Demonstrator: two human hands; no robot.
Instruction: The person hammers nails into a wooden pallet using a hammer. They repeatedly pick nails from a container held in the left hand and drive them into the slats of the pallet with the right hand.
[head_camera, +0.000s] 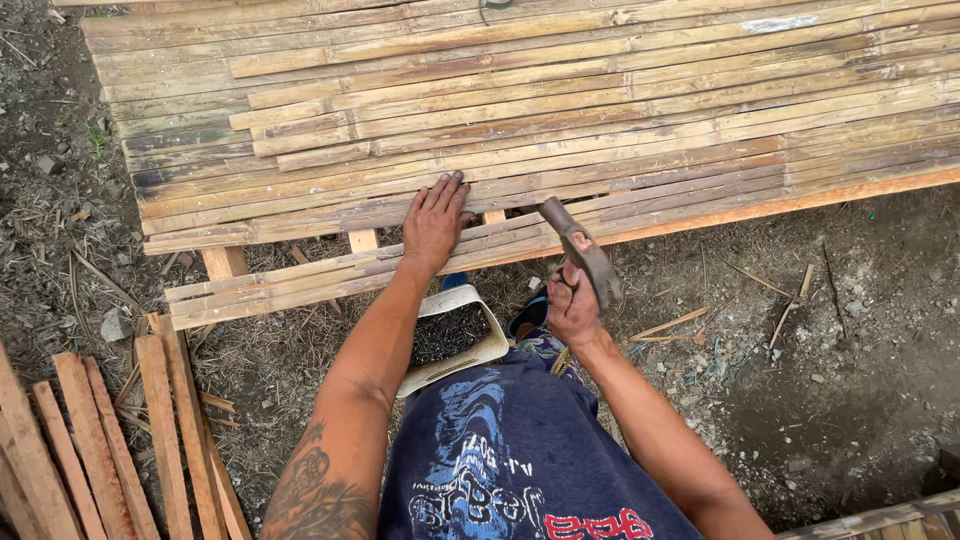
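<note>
Two bare hands work over a bamboo slat panel (560, 110): the left hand (436, 222) lies spread, pressed flat on the slats, while the right hand (572, 308) grips a hammer (582, 250) just beside it, raised above the panel's near edge.

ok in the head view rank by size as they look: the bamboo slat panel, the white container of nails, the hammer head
1. Flat panel of yellow-brown bamboo slats, by far the largest.
2. White rectangular plastic container of dark nails.
3. Rusty dark metal hammer head, smallest, though raised nearer the camera.
</note>
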